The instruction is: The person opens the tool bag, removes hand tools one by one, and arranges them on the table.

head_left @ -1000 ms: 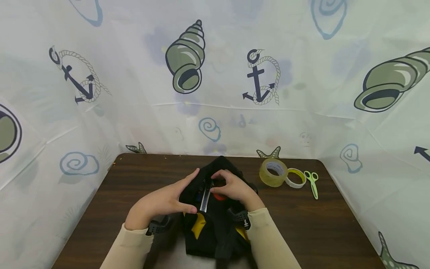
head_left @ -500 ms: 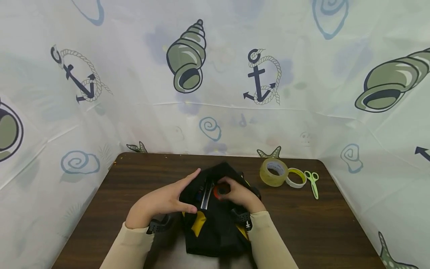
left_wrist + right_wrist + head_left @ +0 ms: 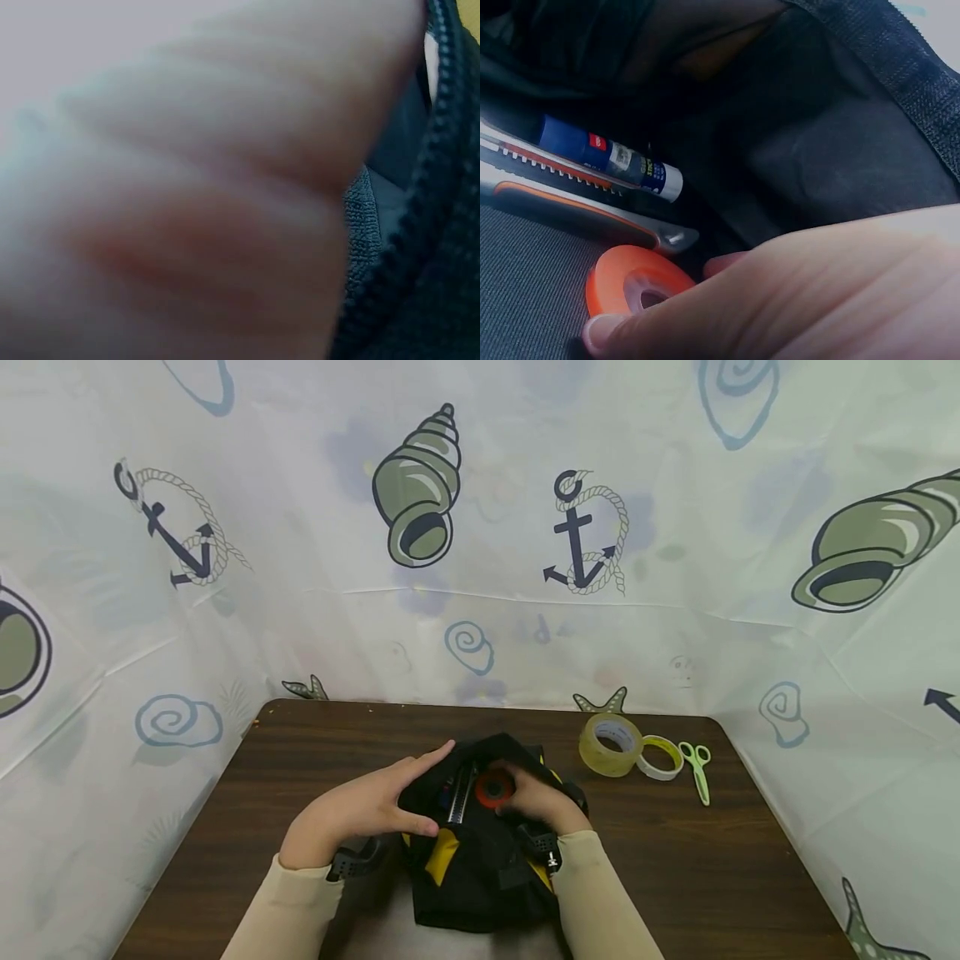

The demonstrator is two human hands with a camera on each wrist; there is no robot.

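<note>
A black bag with yellow patches (image 3: 487, 893) stands unzipped at the middle of the table. My left hand (image 3: 352, 814) spreads thumb and index finger against the left side of its mouth; its other fingers are hidden. Inside the bag, my right hand (image 3: 542, 802) pinches a roll of orange tape (image 3: 619, 274) at its right side, the thumb lying across it. Beside the roll lies a utility knife (image 3: 570, 210) with a grey and orange handle. Past the knife, in the right wrist view, is a blue glue stick (image 3: 607, 154) with a white end.
To the right at the back of the brown table (image 3: 300, 760) stand a wide roll of clear tape (image 3: 592, 760), a smaller white and yellow tape roll (image 3: 660, 772) and light green scissors (image 3: 701, 774). A patterned white sheet (image 3: 315, 635) hangs behind the table.
My right hand has moved from the utility knife, which it touched a second ago, right to the orange tape roll. The bag's top flap has sunk lower. My left hand stays in place.
</note>
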